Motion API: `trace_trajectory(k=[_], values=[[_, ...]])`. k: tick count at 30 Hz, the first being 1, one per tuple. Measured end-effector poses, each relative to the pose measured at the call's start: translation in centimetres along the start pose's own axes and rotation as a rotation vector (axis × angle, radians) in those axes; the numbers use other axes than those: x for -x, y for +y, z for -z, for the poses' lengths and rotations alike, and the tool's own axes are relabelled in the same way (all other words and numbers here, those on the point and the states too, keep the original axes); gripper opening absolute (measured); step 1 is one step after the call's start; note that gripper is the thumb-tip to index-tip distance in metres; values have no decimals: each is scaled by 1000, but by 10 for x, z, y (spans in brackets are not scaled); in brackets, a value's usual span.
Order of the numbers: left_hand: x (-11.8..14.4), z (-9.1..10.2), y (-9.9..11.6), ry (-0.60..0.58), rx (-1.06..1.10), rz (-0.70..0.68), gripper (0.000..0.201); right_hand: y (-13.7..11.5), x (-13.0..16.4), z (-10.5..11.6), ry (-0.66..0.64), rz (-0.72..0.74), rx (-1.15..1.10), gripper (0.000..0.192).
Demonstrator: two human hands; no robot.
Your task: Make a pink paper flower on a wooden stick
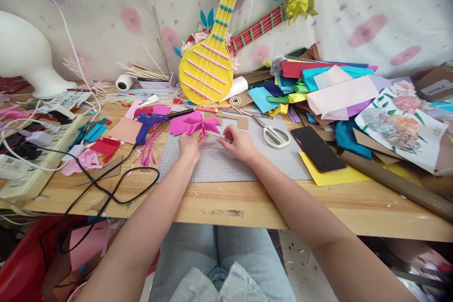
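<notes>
Left fingers: your left hand (190, 144) pinches the bottom edge of the pink paper flower (200, 124). The fingers are closed on the paper.
Right fingers: your right hand (239, 143) is closed around a thin wooden stick (216, 135). The stick points left, toward the flower.
Where the flower is: it sits at the far edge of the gray cutting mat (226, 163), just in front of your two hands. It has pointy folded petals that spread out like a star.
Stick and flower: the stick tip is just beside the flower's bottom. You cannot tell from here if they touch.
Step in hand: it looks like you are putting the stick and the flower together, so the stick becomes a stem.
Next move needs: hold the flower still, keep the stick straight, and bring its tip right to the middle of the flower. Go slow, because folded paper bends easily.
Close by on the left: the blue glue gun (147, 125) lies near your left hand, with its black cord (106, 188) looping over the wooden table (283, 207).
Close by on the right: white scissors (274, 134) and a black phone (317, 148) lie past your right hand.
Farther out: a yellow paper guitar (208, 63) leans on the wall, and a pile of colored paper (318, 87) sits to the right.
</notes>
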State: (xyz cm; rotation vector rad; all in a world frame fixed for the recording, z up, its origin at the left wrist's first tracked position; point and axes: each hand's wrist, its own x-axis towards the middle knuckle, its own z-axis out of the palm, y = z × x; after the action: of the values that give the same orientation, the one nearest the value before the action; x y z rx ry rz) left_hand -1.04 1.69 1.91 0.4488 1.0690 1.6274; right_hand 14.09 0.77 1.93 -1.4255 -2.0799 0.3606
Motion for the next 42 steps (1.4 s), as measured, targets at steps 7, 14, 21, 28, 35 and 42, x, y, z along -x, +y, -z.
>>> trace_trajectory(k=[7, 14, 21, 28, 35, 42], values=[[-4, 0, 1, -9, 2, 11, 11, -5, -1, 1, -43, 5, 17, 18], [-6, 2, 0, -123, -8, 29, 6, -8, -5, -5, -44, -66, 114, 24], [-4, 1, -1, -116, -53, 6, 5, -7, -6, -4, -82, -80, 175, 28], [-3, -1, 1, -63, -35, 6, 6, -12, -3, -5, -40, -3, 148, 21], [-2, -1, 4, -43, -36, 47, 10, -12, -4, -7, -35, -3, 165, 23], [-1, -2, 5, -24, -61, 57, 16, -14, -4, -6, -60, -7, 190, 27]])
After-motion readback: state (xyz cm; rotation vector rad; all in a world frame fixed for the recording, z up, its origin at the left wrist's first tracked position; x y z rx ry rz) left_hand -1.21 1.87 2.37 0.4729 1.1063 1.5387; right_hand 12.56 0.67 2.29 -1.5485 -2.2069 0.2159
